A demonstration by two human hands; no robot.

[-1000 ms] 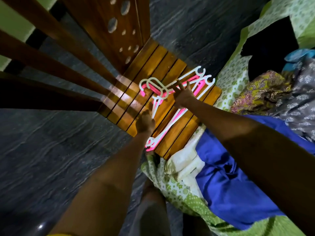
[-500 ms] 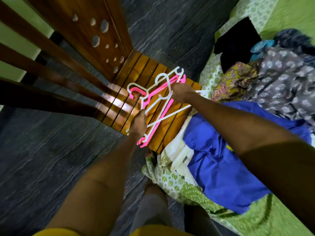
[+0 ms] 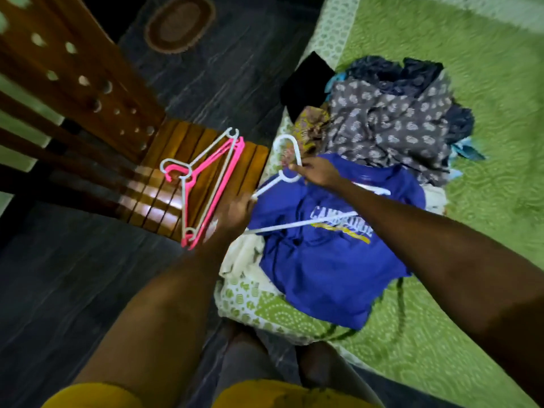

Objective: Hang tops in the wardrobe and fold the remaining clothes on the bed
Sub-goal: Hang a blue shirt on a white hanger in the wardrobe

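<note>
Pinching the white hanger [image 3: 290, 178] at its neck, my right hand [image 3: 319, 172] hovers directly above the blue T-shirt [image 3: 329, 260]. Hanger's long axis runs lower-left to right; left hand [image 3: 235, 213] grips its lower-left end.

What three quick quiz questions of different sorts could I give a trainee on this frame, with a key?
1. True or false: the right hand holds the white hanger by its neck, just below the hook.
2. Multiple choice: where do the pink hangers lie? A) on the green bedspread B) on the wooden slatted chair seat C) on the floor
3. Fill in: the white hanger is held over a ____ T-shirt with printed lettering.

Key: 1 true; 2 B; 3 blue. Note that the left hand is motion-blurred beside the hanger's end, so its grip cannot be judged.
</note>
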